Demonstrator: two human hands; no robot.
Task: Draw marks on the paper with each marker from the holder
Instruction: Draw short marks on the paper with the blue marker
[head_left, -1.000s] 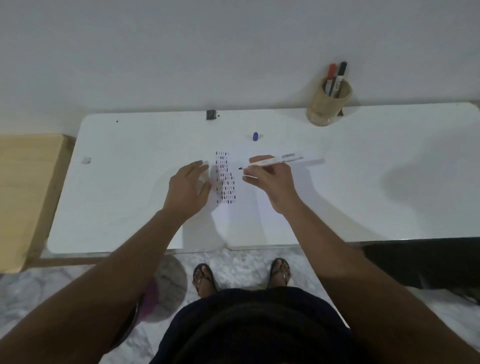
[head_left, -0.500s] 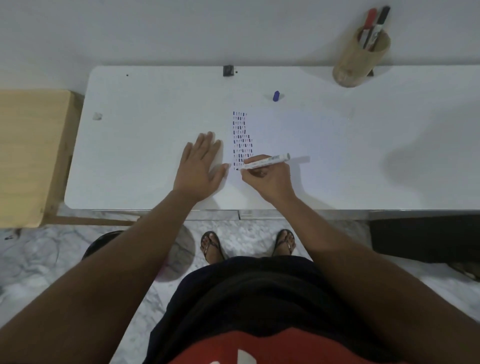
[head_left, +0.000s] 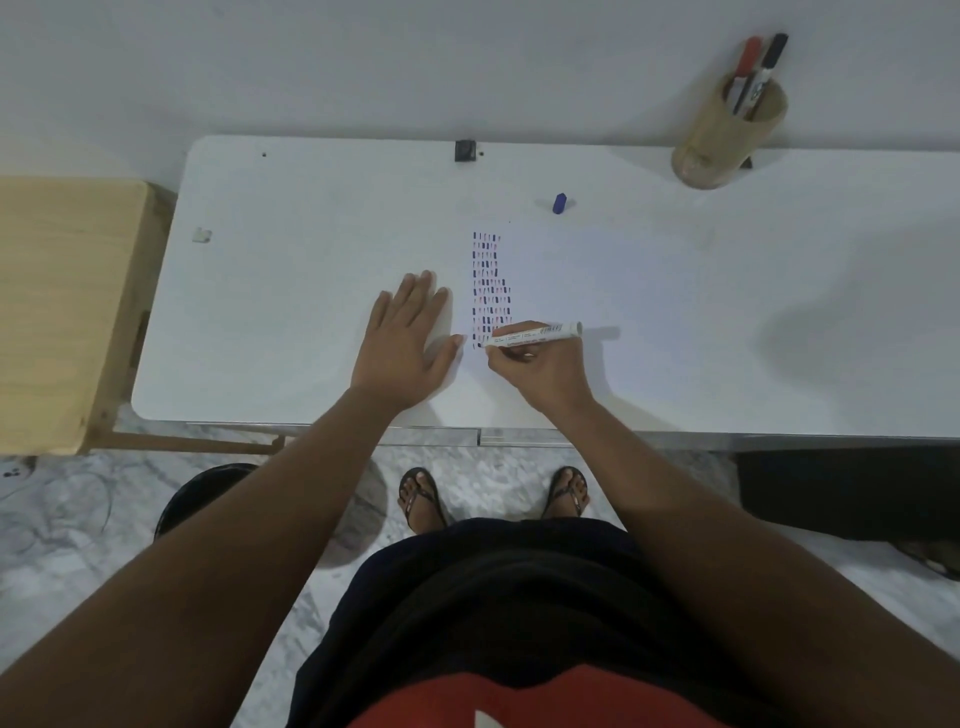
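Observation:
A white sheet of paper (head_left: 561, 291) lies on the white table (head_left: 291, 291), with a column of short blue, red and dark marks (head_left: 489, 286) along its left side. My right hand (head_left: 540, 364) grips an uncapped white marker (head_left: 532, 334), its tip touching the paper at the bottom of the column. Flat beside the paper's left edge rests my left hand (head_left: 408, 343), fingers spread. A blue cap (head_left: 559, 203) lies beyond the paper. At the back right stands a wooden holder (head_left: 727, 140) with a red-capped marker (head_left: 748, 60) and a black-capped marker (head_left: 774, 52).
A small black block (head_left: 465, 150) sits at the table's back edge and a small pale scrap (head_left: 201, 235) at the left. A wooden stand (head_left: 62, 306) adjoins the table's left end. A black round stool (head_left: 202, 493) and my sandalled feet are below.
The camera has tilted down. My right hand has brought the marker from above the column's top down to its bottom. My left hand has flattened, fingers spread.

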